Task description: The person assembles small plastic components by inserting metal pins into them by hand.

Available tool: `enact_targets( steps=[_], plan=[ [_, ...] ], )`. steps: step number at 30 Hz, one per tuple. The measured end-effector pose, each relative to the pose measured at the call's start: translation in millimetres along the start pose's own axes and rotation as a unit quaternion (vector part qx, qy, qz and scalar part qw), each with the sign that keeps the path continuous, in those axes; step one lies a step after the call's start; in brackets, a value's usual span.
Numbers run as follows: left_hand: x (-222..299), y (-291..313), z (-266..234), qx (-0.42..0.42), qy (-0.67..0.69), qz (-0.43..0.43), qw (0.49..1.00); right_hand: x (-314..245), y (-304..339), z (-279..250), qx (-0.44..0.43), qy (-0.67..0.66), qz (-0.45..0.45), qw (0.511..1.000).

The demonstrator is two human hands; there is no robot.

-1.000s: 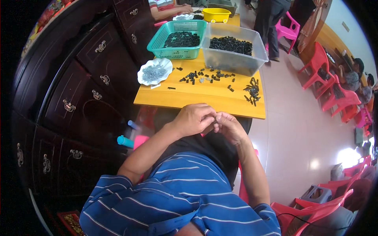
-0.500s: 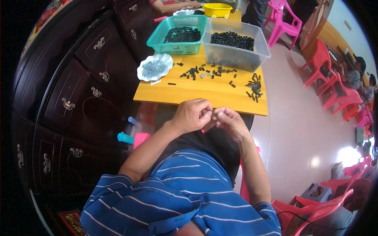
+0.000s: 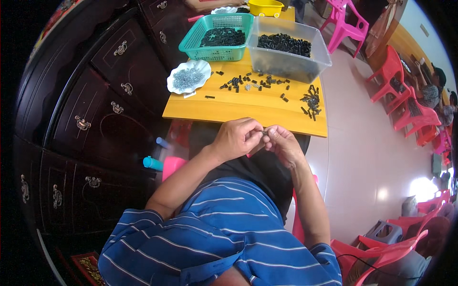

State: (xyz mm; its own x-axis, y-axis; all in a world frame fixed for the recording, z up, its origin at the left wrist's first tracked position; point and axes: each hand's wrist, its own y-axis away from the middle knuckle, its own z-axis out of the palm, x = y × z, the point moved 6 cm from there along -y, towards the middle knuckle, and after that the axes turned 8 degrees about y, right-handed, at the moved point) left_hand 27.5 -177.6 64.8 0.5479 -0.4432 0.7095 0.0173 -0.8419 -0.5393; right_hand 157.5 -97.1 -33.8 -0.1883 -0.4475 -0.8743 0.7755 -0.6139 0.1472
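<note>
Just off the table's near edge, my left hand (image 3: 234, 138) and my right hand (image 3: 285, 145) meet fingertip to fingertip. Between them is a small dark piece (image 3: 265, 133), pinched by both and mostly covered by the fingers, so its exact kind is hidden. Short black plastic parts (image 3: 237, 82) lie scattered across the table beyond my hands. A denser pile of black pieces (image 3: 312, 102) sits by the right edge. To the left, a white scalloped dish (image 3: 206, 68) holds many small silvery metal parts (image 3: 187, 78).
On the yellow wooden table (image 3: 214, 108) stand a green basket (image 3: 183, 46) and a clear plastic bin (image 3: 281, 70), both with black parts inside. A yellow tub (image 3: 265, 8) is farther back, near another person's arm (image 3: 214, 5). Dark drawers (image 3: 102, 95) line the left; pink chairs (image 3: 347, 26) stand right.
My hands stay together, with a slight shift of the fingers around the dark piece. The view has moved a little, and the person at the far end shows less.
</note>
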Motion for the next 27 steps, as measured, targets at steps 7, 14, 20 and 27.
enact_targets(
  steps=[7,14,20,27],
  plan=[
    [-2.2,-0.6,2.9,-0.009,-0.015,0.007,1.0,-1.2,0.0,0.5,-0.002,0.012,-0.003,1.0],
    [-0.1,-3.8,0.4,-0.023,-0.05,-0.021,0.998,-7.7,1.3,2.9,0.007,0.041,-0.007,0.999],
    [-5.3,0.4,-0.5,0.005,-0.013,-0.022,1.0,-6.5,3.5,6.7,-0.006,0.027,-0.015,1.0],
    [-1.7,1.0,-0.3,0.014,-0.004,-0.028,1.0,-4.2,2.5,2.1,-0.011,0.007,-0.018,1.0]
  ],
)
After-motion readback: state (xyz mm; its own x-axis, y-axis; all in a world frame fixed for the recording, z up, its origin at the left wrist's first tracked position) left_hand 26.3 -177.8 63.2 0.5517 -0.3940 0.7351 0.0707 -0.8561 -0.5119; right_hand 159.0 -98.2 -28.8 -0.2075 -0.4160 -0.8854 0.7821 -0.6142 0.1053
